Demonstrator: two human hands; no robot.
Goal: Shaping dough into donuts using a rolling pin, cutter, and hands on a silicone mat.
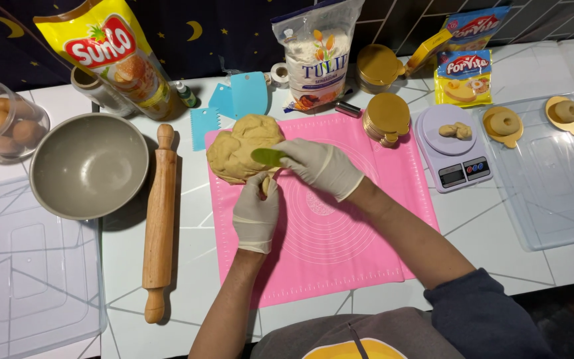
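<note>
Where the pink mat [340, 252] lies at the middle of the white table [194, 266], its near half is bare, with open tabletop toward the near edge. Rolling pin [159, 219] lies lengthwise just left of the mat; grey bowl [88, 174] sits left of that. Clear tray [553, 193] fills the right side; clear lid [28, 279] sits at the near left corner.

Both hands gloved. Left hand [256, 211] closed, pinching the near edge of the dough lump [237, 149], which rests on the mat's far left corner. Right hand [320, 166] curled around a green scraper [268, 157], pressed onto the dough.

Back row: yellow pouch with red label [111, 56] leaning far left; white flour bag [317, 56] at centre; two yellow-and-blue packets [463, 76] at right. Blue scrapers [237, 100] lie between pouch and bag. Gold discs [385, 118] stacked beside the scale [452, 149], which carries small dough pieces. Jar of eggs [1, 123] at the left edge.
</note>
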